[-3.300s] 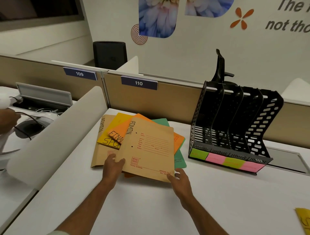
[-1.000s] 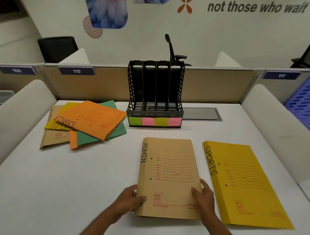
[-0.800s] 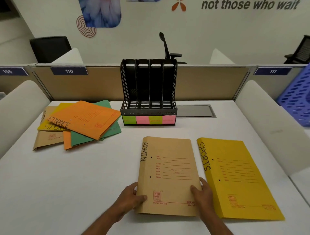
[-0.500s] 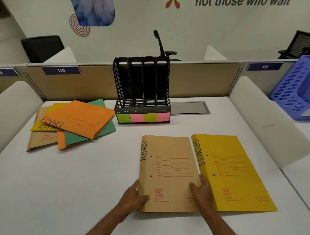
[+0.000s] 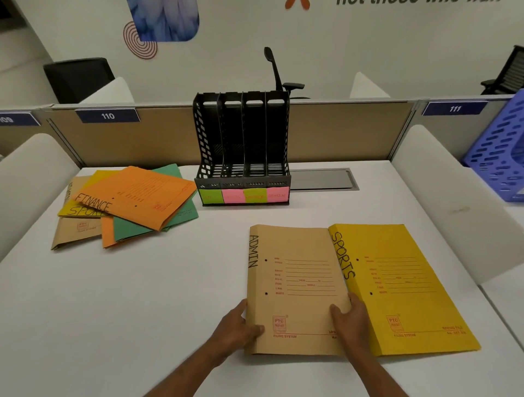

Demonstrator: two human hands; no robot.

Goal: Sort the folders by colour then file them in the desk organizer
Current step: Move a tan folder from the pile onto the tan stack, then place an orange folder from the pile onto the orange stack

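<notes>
The writing on the four sticky labels across the front of the desk organizer was too blurred to read. In the loose pile, the orange FINANCE folder covered most of the green folder and the yellow folder, whose word showed only as "SPOR"; the brown folder beneath showed just a corner, its spine lettering illegible. The right hand hid the lower right print of the ADMIN folder. That folder's right edge perhaps overlapped the SPORTS folder. The wall slogan was cut off by the top edge, and the blue tray by the right.
</notes>
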